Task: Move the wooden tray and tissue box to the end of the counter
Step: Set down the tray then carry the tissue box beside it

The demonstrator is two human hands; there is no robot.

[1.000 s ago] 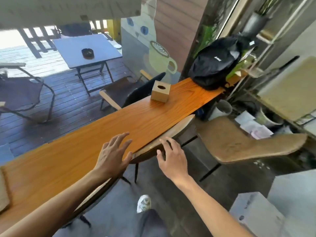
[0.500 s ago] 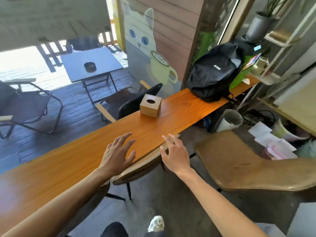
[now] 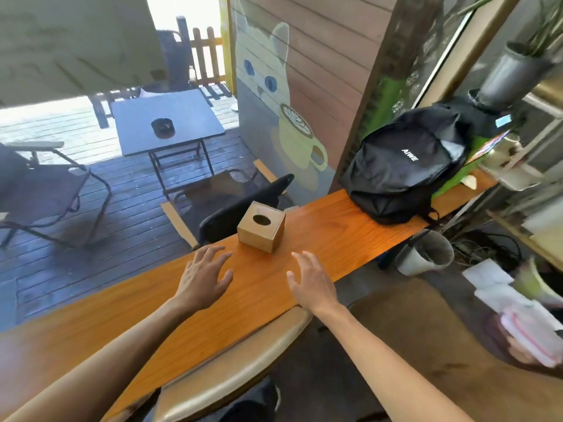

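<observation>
Tissue box [image 3: 261, 226], a small wooden cube with an oval hole in its top, sits on the orange wooden counter [image 3: 335, 233] just beyond both hands and roughly between them, a little nearer the left one; neither hand touches it. In the head view, the left hand [image 3: 203, 277] is stretched out over the counter with its fingers spread apart and empty, the fingertips reaching toward the near left corner of the box. The right hand [image 3: 310, 283] is likewise open with fingers apart, holding nothing, over the counter's near edge to the right of the box. Farther beyond the right hand, a black backpack [image 3: 402, 164] lies on the counter toward its far end, well apart from the box. Below the forearms, the tan padded back of a chair [image 3: 231, 370] is tucked against the counter's near edge. No wooden tray can be made out in this view
</observation>
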